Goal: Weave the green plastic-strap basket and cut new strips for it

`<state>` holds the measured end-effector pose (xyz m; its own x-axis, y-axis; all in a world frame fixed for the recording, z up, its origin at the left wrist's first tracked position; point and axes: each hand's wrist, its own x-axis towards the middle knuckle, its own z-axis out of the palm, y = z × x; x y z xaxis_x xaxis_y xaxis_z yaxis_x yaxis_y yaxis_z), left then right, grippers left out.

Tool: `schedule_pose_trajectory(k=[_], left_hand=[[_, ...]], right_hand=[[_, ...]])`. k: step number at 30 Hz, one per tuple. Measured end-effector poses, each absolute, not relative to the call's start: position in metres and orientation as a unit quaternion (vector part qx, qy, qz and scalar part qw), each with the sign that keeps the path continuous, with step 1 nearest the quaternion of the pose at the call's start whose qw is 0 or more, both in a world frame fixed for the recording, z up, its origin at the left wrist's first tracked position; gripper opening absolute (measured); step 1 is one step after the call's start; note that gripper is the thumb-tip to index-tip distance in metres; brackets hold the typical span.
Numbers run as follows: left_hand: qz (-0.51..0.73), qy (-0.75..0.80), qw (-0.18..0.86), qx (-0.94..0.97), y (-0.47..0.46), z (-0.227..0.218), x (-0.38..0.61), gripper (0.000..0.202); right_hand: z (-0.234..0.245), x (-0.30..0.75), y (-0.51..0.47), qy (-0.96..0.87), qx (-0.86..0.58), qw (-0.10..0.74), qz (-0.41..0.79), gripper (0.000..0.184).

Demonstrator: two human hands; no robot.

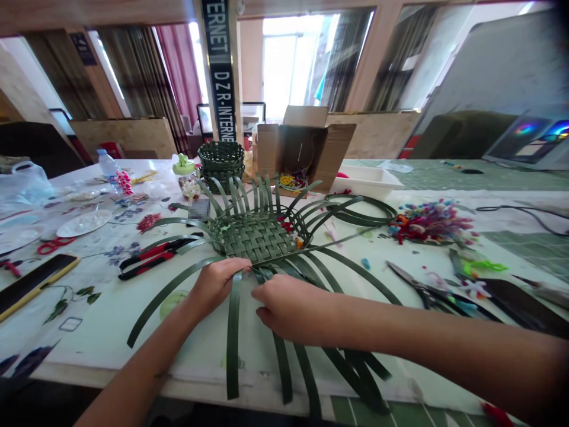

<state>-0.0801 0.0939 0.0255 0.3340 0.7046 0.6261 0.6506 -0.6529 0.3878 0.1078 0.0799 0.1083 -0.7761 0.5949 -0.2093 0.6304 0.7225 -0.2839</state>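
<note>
On the table lies a half-woven basket (258,237) of flat dark green strips, its woven base tilted toward me and loose strips fanning out all round. My left hand (217,284) is closed at the basket's near edge, its fingers pinching the rim by a strip that hangs down (233,338). Just to its right, my right hand (287,305) is closed with fingers curled among the near strips; what lies between its fingertips is hidden. A long strip (329,242) runs along the near edge and out to the right.
Left lie red-handled pliers (160,255), red scissors (54,245) and a phone (38,281). Behind stand a finished green basket (221,166) and a cardboard box (306,148). Right are a strip coil (362,210), fuzzy coloured stems (433,220) and large scissors (418,284).
</note>
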Motion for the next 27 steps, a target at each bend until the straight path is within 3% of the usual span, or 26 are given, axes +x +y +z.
schedule_pose_trajectory(k=[6, 12, 19, 23, 25, 27], left_hand=[[0.392, 0.418, 0.067, 0.817, 0.095, 0.025, -0.081, 0.026], [0.383, 0.412, 0.092, 0.822, 0.093, 0.028, -0.082, 0.037], [0.371, 0.426, 0.110, 0.818, 0.093, 0.036, -0.080, 0.029], [0.346, 0.438, 0.141, 0.818, 0.095, 0.038, -0.083, 0.031], [0.334, 0.441, 0.149, 0.819, 0.097, 0.038, -0.085, 0.034], [0.336, 0.438, 0.142, 0.822, 0.098, 0.036, -0.087, 0.038]], right_hand=[[0.110, 0.119, 0.095, 0.907, 0.361, -0.092, -0.194, 0.017], [0.107, 0.125, 0.107, 0.874, 0.408, -0.129, -0.230, 0.027], [0.107, 0.125, 0.112, 0.939, 0.300, -0.050, -0.163, 0.027], [0.116, 0.122, 0.105, 0.951, 0.279, 0.037, -0.125, 0.058], [0.118, 0.123, 0.106, 0.954, 0.264, 0.049, -0.136, 0.075], [0.118, 0.128, 0.108, 0.950, 0.255, 0.035, -0.177, 0.081]])
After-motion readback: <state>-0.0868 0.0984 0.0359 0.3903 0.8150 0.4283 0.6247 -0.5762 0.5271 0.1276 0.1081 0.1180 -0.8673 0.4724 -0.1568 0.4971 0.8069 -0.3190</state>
